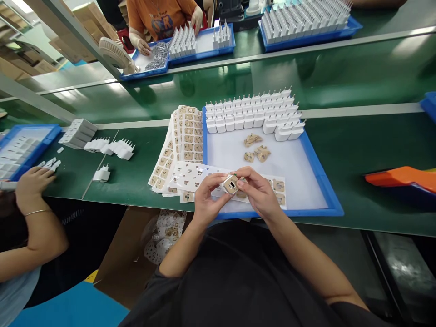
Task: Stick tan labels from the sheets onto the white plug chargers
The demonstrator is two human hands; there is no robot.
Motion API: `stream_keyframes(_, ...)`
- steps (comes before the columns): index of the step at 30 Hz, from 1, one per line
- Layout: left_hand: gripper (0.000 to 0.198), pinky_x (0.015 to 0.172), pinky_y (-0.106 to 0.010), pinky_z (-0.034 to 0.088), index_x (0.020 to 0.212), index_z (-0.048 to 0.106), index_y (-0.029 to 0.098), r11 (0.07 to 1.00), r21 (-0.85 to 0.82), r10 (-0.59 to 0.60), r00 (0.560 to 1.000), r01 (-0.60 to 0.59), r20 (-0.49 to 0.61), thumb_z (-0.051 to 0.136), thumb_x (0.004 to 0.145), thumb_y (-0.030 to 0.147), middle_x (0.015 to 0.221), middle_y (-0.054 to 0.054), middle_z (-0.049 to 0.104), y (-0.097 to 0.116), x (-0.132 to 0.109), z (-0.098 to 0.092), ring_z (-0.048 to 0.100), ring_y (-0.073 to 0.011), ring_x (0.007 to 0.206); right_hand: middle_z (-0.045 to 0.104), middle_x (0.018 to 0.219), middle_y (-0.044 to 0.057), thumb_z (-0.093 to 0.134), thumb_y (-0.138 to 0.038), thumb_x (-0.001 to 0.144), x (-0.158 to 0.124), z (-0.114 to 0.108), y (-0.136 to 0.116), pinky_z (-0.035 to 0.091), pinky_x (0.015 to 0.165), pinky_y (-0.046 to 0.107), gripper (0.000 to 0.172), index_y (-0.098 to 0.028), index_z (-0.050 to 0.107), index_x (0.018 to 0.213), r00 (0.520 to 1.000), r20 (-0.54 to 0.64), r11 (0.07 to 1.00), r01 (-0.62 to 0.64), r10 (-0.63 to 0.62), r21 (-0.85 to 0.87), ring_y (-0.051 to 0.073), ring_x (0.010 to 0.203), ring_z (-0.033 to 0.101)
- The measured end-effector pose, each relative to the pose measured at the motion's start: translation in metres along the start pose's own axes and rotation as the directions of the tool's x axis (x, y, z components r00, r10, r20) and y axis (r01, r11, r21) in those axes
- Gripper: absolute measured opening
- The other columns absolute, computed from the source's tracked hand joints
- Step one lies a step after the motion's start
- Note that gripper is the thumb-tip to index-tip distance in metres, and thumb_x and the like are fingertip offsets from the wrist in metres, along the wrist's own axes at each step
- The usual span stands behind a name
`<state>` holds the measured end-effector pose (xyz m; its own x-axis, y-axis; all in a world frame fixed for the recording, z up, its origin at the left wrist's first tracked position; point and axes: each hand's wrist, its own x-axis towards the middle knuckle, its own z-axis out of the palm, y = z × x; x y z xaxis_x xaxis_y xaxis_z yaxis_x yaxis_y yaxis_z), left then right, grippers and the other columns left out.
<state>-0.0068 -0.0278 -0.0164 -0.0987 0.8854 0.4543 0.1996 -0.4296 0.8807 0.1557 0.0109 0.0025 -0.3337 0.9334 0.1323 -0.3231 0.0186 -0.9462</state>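
Note:
Between my two hands is a white plug charger with a tan sticker (230,184) on its port face, which is turned up towards me. My left hand (207,202) grips the charger's left side with thumb and fingers. From the other side my right hand (260,193) closes on it, thumb at the face's right edge. Below my hands lies a sheet of tan stickers (190,175), partly over the blue-rimmed tray (320,170). Rows of white chargers (250,113), pins up, stand in the tray's far part. Small tan pieces (261,153) lie nearer, in loose piles.
Stacked sticker sheets (192,136) lie left of the tray. Further left are loose white chargers (122,148) and a co-worker's hand (34,184). An orange object (402,177) sits at right. Across the bench, another person works at blue trays (204,52). Below is an open cardboard box (117,259).

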Motion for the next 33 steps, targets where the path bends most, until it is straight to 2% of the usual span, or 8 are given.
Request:
stream_keyframes(2, 0.04, 0.094, -0.04, 0.059, 0.115, 0.062, 0.024, 0.994, 0.047, 0.101, 0.995, -0.101, -0.001, 0.08, 0.08, 0.016, 0.117, -0.008, 0.067, -0.001, 0.001, 0.001, 0.066, -0.0228, 0.115, 0.059, 0.096, 0.002, 0.068, -0.035, 0.09, 0.0, 0.002, 0.001, 0.051, 0.084, 0.033, 0.015, -0.027, 0.072, 0.102, 0.999, -0.042, 1.0, -0.004, 0.005, 0.018, 0.018, 0.095, 0.057)
stream_keyframes(6, 0.04, 0.092, -0.042, 0.059, 0.113, 0.06, 0.026, 0.941, 0.186, 0.283, 0.959, -0.282, 0.019, 0.079, 0.08, 0.013, 0.113, -0.007, 0.068, 0.003, 0.005, 0.004, 0.068, -0.0211, 0.108, 0.056, 0.09, 0.001, 0.068, -0.034, 0.086, -0.001, 0.011, -0.002, 0.047, 0.07, 0.029, 0.01, -0.025, 0.07, 0.092, 0.994, -0.091, 0.994, -0.052, 0.061, 0.094, 0.016, 0.081, 0.053)
stream_keyframes(11, 0.039, 0.087, -0.04, 0.06, 0.111, 0.059, 0.028, 0.861, 0.325, 0.4, 0.916, -0.39, 0.041, 0.077, 0.081, 0.012, 0.109, -0.004, 0.068, 0.011, 0.008, 0.005, 0.069, -0.0203, 0.104, 0.055, 0.087, 0.002, 0.067, -0.031, 0.081, -0.001, 0.016, -0.007, 0.044, 0.066, 0.03, 0.007, -0.024, 0.068, 0.084, 0.988, -0.131, 0.99, -0.066, 0.082, 0.122, 0.016, 0.078, 0.05)
stream_keyframes(17, 0.044, 0.09, -0.04, 0.059, 0.114, 0.06, 0.027, 0.885, 0.28, 0.382, 0.924, -0.371, 0.018, 0.08, 0.078, 0.011, 0.111, -0.005, 0.069, 0.007, 0.005, 0.002, 0.069, -0.0202, 0.105, 0.057, 0.087, 0.002, 0.064, -0.03, 0.079, 0.0, 0.015, -0.012, 0.045, 0.066, 0.029, 0.01, -0.025, 0.072, 0.083, 0.983, -0.097, 0.971, -0.132, 0.153, 0.197, 0.017, 0.078, 0.05)
stream_keyframes(21, 0.044, 0.093, -0.041, 0.059, 0.115, 0.059, 0.027, 0.955, 0.15, 0.261, 0.965, -0.256, -0.018, 0.081, 0.079, 0.015, 0.114, -0.006, 0.068, 0.001, 0.001, 0.001, 0.068, -0.021, 0.108, 0.058, 0.094, 0.003, 0.067, -0.034, 0.079, -0.002, 0.011, -0.011, 0.049, 0.07, 0.031, 0.017, -0.026, 0.072, 0.094, 0.983, -0.037, 0.968, -0.169, 0.178, 0.187, 0.018, 0.084, 0.054)
stream_keyframes(24, 0.042, 0.091, -0.04, 0.059, 0.113, 0.06, 0.025, 0.985, 0.059, 0.164, 0.986, -0.162, -0.034, 0.082, 0.078, 0.016, 0.114, -0.007, 0.067, -0.001, -0.002, 0.001, 0.067, -0.0217, 0.111, 0.057, 0.099, 0.004, 0.075, -0.036, 0.077, -0.005, 0.01, -0.008, 0.052, 0.08, 0.033, 0.028, -0.026, 0.069, 0.103, 0.994, -0.009, 0.987, -0.104, 0.105, 0.125, 0.02, 0.096, 0.055)
stream_keyframes(27, 0.04, 0.085, -0.036, 0.06, 0.114, 0.06, 0.025, 0.994, 0.008, 0.113, 0.993, -0.113, -0.023, 0.08, 0.081, 0.018, 0.116, -0.008, 0.066, -0.001, -0.003, 0.002, 0.067, -0.0222, 0.112, 0.054, 0.101, 0.004, 0.08, -0.039, 0.075, -0.007, 0.012, -0.008, 0.054, 0.076, 0.032, 0.035, -0.026, 0.066, 0.105, 0.999, -0.019, 0.998, -0.042, 0.043, 0.042, 0.02, 0.095, 0.055)
stream_keyframes(33, 0.043, 0.097, -0.043, 0.058, 0.115, 0.059, 0.026, 0.974, 0.065, 0.214, 0.976, -0.216, 0.037, 0.08, 0.08, 0.015, 0.117, -0.007, 0.068, -0.003, -0.001, 0.004, 0.068, -0.0217, 0.113, 0.059, 0.087, 0.002, 0.065, -0.036, 0.093, -0.002, 0.005, -0.019, 0.05, 0.068, 0.031, 0.013, -0.024, 0.066, 0.089, 0.992, -0.065, 0.981, 0.093, -0.106, -0.172, 0.016, 0.078, 0.056)
